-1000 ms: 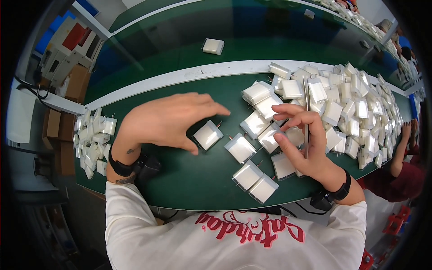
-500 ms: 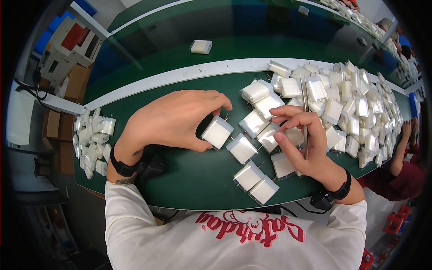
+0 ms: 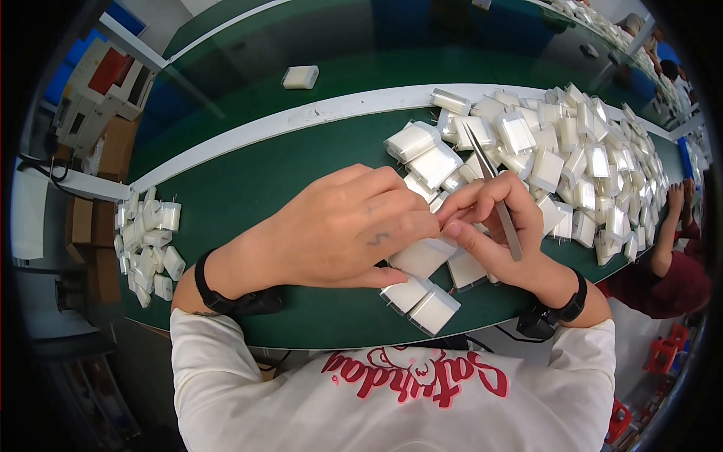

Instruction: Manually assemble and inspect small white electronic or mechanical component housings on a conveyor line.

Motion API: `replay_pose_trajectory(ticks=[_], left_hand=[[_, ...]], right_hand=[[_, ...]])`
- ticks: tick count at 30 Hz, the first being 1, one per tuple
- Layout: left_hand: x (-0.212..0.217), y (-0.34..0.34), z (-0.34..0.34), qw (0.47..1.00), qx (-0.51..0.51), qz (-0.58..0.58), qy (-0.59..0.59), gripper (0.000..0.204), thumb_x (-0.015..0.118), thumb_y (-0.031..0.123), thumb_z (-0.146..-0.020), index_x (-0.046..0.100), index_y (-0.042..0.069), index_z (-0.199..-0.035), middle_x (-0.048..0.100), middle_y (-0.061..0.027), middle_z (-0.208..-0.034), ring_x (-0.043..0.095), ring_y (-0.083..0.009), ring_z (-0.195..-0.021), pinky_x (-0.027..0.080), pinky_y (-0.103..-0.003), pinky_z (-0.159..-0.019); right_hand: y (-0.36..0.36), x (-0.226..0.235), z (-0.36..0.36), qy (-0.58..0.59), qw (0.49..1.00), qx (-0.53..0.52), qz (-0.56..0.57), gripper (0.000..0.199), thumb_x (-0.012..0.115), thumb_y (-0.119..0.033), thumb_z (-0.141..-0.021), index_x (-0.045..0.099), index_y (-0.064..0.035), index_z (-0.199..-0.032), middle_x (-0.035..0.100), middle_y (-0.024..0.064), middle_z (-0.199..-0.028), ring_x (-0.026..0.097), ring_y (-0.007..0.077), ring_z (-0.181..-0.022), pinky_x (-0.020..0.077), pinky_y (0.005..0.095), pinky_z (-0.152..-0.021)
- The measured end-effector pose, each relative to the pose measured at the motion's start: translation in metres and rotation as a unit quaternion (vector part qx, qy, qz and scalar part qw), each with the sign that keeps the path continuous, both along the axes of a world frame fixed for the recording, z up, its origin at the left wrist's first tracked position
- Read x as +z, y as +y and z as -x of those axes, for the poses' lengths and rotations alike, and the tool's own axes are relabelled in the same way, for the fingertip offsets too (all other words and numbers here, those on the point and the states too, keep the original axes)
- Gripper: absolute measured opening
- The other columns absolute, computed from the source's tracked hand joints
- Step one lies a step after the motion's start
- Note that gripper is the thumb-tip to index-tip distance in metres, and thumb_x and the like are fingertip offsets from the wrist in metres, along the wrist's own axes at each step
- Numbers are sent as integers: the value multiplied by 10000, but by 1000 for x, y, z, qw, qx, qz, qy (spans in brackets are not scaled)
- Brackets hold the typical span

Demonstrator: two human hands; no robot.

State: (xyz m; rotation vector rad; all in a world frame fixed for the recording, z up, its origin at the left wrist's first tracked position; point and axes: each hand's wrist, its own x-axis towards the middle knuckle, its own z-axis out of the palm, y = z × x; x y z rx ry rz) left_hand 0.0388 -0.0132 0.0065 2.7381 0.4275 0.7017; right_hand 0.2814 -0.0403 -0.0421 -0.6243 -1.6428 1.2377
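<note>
My left hand (image 3: 354,230), its back upward, grips a white rectangular block (image 3: 422,258) wrapped in clear film between thumb and fingers. A pair of metal tweezers (image 3: 493,192) lies across my right hand (image 3: 501,226), points away from me. The right thumb and forefinger are pinched together at the block's edge, touching the left fingertips; whatever is between them is too small to make out. Just below the hands lie two like blocks, one of them a near block (image 3: 434,309). Thin wires stick out of some blocks.
A large heap of white blocks (image 3: 580,162) covers the right of the green table (image 3: 248,192). A smaller pile (image 3: 154,245) sits at its left end. Beyond the white rail (image 3: 301,113) lies a single block (image 3: 300,77). Another person's arm (image 3: 666,237) reaches in at far right.
My left hand has moved right with the block to meet my right hand. The right fingers have closed to a pinch, and the tweezers have tilted to the left.
</note>
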Motion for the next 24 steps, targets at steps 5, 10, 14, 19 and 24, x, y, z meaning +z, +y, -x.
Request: replay_pose_trajectory(ticks=[5,10,14,19,24], left_hand=[[0,0,-1,1000,8,6,-20,535,888,235,-623,571,143,-1044,648,-11,-1050,596,-261,-868,482,-350,-700],[1,-1,-3,1000,-19,8,12,432,880,214,-613,586,128,-918,647,-12,-1074,598,-249,-867,494,-349,-712],[-4,0,-2,999,-28,-13,12,411,871,198,-616,584,122,-900,643,-11,-1088,600,-243,-872,497,-344,-717],[-4,1,-1,999,-33,-19,-3,439,860,169,-650,601,102,-997,644,-57,-1153,633,-253,-909,520,-337,-745],[-5,-9,-6,977,57,204,-24,687,879,164,-678,524,61,-1257,613,-107,-1231,647,-276,-1025,542,-356,-852]], right_hand=[[1,-4,-2,33,999,-10,1,253,638,61,-893,413,-52,-915,666,149,-963,648,115,-873,534,269,-755],[-1,2,0,25,1000,-10,-10,252,639,62,-891,415,-55,-896,679,138,-916,660,124,-850,533,266,-740],[1,-1,0,14,996,-18,-81,254,632,80,-884,416,-54,-881,691,151,-900,675,140,-813,539,270,-724],[1,0,-3,5,989,-35,-143,260,626,89,-886,409,-54,-879,690,171,-907,677,153,-787,550,277,-706],[-2,4,-4,6,982,-87,-165,280,617,108,-885,387,-50,-865,688,178,-908,674,149,-768,561,262,-655]])
